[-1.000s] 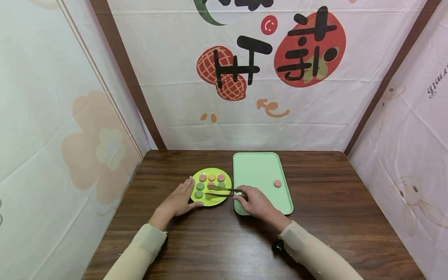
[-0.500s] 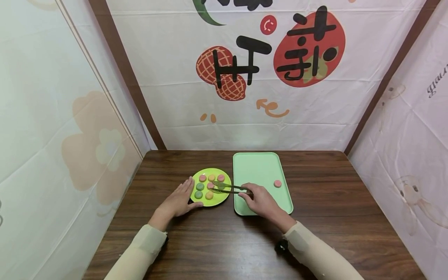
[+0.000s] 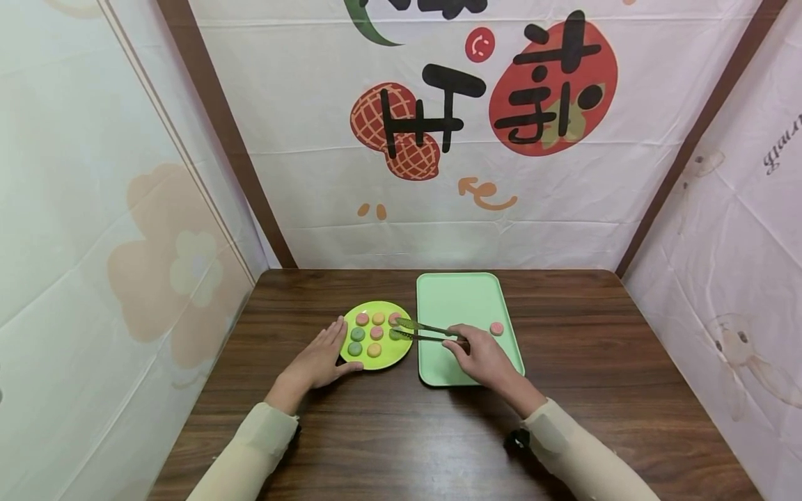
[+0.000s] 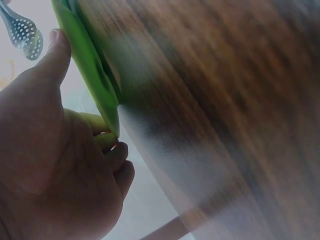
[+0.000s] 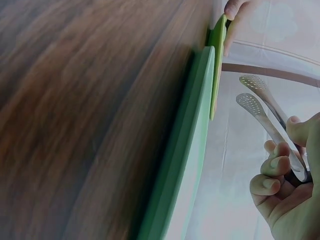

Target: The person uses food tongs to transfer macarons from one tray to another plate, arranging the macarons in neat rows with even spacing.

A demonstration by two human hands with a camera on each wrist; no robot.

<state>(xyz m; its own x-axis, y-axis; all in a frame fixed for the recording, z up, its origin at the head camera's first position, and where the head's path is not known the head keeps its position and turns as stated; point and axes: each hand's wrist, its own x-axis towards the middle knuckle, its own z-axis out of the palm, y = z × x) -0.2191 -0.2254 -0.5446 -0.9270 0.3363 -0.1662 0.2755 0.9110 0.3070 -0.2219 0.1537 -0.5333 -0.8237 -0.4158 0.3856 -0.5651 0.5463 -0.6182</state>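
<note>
My right hand (image 3: 485,356) grips metal tongs (image 3: 435,339) above the green tray (image 3: 457,299). Their perforated tips stand apart over the right side of the lime-green plate (image 3: 395,355), and in the right wrist view nothing sits between them. Several macarons lie on the plate, among them a yellow macaron (image 3: 374,350) and a pink macaron (image 3: 376,333). The tongs partly cover a green one and a pink one at the right. Along the plate's left rim rests my left hand (image 3: 319,356), thumb spread, fingers straight. Another pink macaron (image 3: 497,328) lies on the tray's right side.
The plate and tray stand side by side, close together, on a dark wooden table (image 3: 401,431). Beyond the table's back edge hangs a printed white cloth (image 3: 313,195). Pale cloth walls close off both sides.
My right hand has drawn the tongs to the right and slightly back, from over the front yellow macaron to the plate's right edge. The left hand has stayed in place.
</note>
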